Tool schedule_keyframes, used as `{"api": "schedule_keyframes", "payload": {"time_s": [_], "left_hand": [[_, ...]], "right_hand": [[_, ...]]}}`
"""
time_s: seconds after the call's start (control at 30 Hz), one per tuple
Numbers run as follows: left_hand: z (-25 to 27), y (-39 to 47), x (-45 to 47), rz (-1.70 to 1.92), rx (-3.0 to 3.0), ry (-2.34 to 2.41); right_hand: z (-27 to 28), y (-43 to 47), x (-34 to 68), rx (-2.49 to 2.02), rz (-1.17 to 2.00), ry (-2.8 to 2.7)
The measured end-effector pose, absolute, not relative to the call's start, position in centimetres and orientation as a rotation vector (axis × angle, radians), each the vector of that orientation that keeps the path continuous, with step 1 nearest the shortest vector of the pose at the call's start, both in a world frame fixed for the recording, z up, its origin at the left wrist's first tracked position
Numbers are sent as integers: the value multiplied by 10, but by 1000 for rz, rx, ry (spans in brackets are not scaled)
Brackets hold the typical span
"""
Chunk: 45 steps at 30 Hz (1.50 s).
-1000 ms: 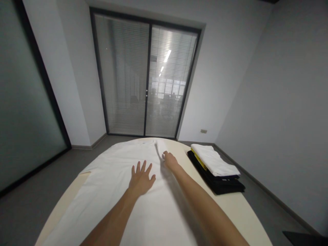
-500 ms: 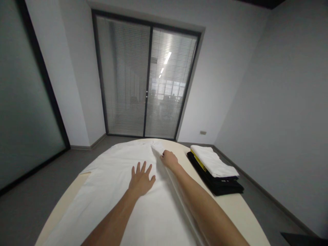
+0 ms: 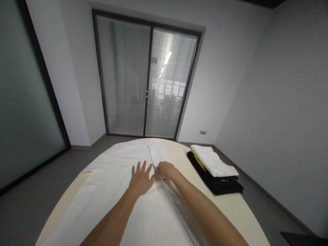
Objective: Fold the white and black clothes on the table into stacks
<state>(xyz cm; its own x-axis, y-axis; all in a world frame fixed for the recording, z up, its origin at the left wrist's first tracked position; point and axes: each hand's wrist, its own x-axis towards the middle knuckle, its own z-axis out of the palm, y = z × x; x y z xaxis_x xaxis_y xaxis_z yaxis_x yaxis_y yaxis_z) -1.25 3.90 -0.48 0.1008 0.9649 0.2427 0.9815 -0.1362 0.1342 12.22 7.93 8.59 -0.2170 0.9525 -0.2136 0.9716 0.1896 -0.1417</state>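
A white garment, seemingly a T-shirt (image 3: 110, 181), lies spread over the round table, its right side turned inward in a long fold. My left hand (image 3: 140, 179) rests flat on the cloth with fingers spread. Just to its right, my right hand (image 3: 164, 170) is closed on the folded edge of the shirt, near the left thumb. Its fingertips are partly hidden. The fold runs from the far end of the shirt down toward me, partly behind my right forearm.
The pale round table (image 3: 228, 208) has a curved edge. On its right side stands a stack of folded clothes (image 3: 215, 164), white on top, with yellow and black below. Beyond the table is a glass door (image 3: 147, 78) with blinds. A dark object (image 3: 297, 238) shows at bottom right.
My right hand has moved left and toward me, carrying the shirt's edge inward, so the fold lies farther over. My left hand has stayed in place.
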Motion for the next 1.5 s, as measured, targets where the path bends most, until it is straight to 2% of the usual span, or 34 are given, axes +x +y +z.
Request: {"api": "schedule_keyframes", "payload": {"time_s": [0.27,0.4,0.53,0.7,0.8,0.9,1.17,1.5], "left_hand": [[0,31,-14,-474,-2254,-1818],[-3,32,-16,-506,-2254,-1724],[-9,38,-15,-511,-2227,-1848],[-12,41,-14,-429,-2255,-1870],[-11,41,-11,-408,-2257,-1910],[-9,43,-7,-406,-2251,-2001],[-2,54,7,-356,-2264,-2119],[-5,84,51,-398,-2278,-2051]], "right_hand": [[86,70,138,1594,-652,2544],[90,62,147,1461,-760,2357],[96,51,158,1304,-854,2130],[85,38,171,1142,-949,2499],[64,29,177,1315,-716,2913],[42,23,181,1476,-526,2963],[28,27,188,1574,-499,2830],[17,57,230,1650,-434,2809]]}}
